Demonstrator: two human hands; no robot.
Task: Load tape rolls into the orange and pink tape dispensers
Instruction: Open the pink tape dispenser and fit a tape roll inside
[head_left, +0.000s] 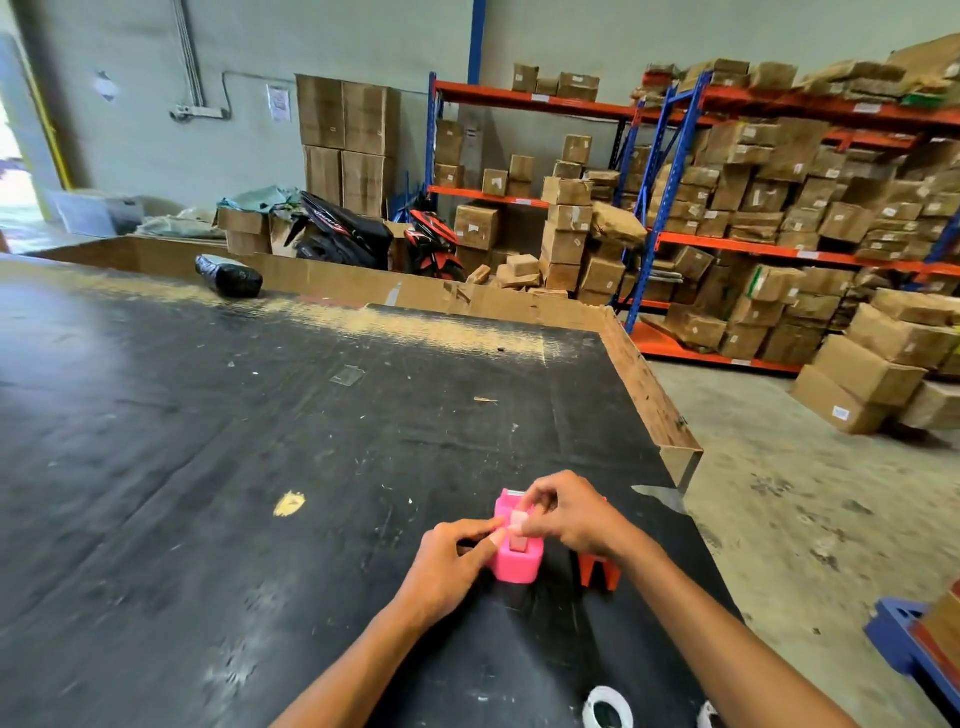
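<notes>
A pink tape dispenser (514, 561) stands on the black table (260, 441) near its right edge. My left hand (447, 566) rests against the dispenser's left side, fingertips at its top. My right hand (566, 512) pinches a pale tape roll (519, 522) seated in the dispenser's slot. An orange tape dispenser (600, 571) stands just to the right, mostly hidden under my right forearm. A white tape roll (607, 707) lies at the bottom edge, with a second roll (707, 716) barely showing beside it.
A black wrapped package (228, 275) lies at the table's far edge by a cardboard rim (639, 374). Shelves of cardboard boxes (779, 208) fill the right background, a scooter (431, 239) stands behind. A blue pallet (914, 639) sits on the floor at right.
</notes>
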